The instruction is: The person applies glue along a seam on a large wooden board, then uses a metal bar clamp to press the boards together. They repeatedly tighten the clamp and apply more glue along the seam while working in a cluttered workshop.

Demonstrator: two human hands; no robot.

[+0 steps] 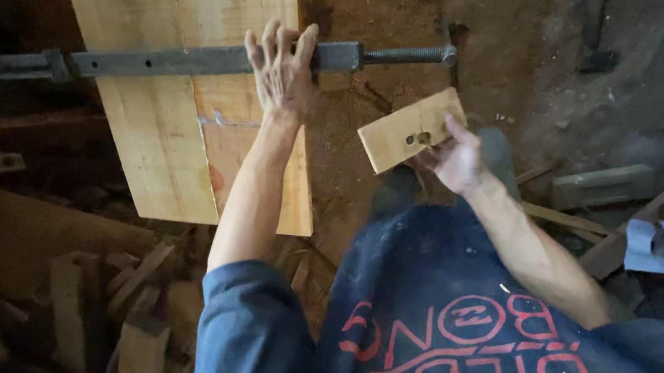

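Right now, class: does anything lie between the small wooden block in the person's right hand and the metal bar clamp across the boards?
Nothing visible does. The right hand holds the wooden block just below the clamp's threaded screw, with only bare dirt floor between them. The left hand rests on the bar clamp, farther left.

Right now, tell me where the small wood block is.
In the head view the small wood block is right of centre, held in the right hand, below the clamp's screw and right of the boards.
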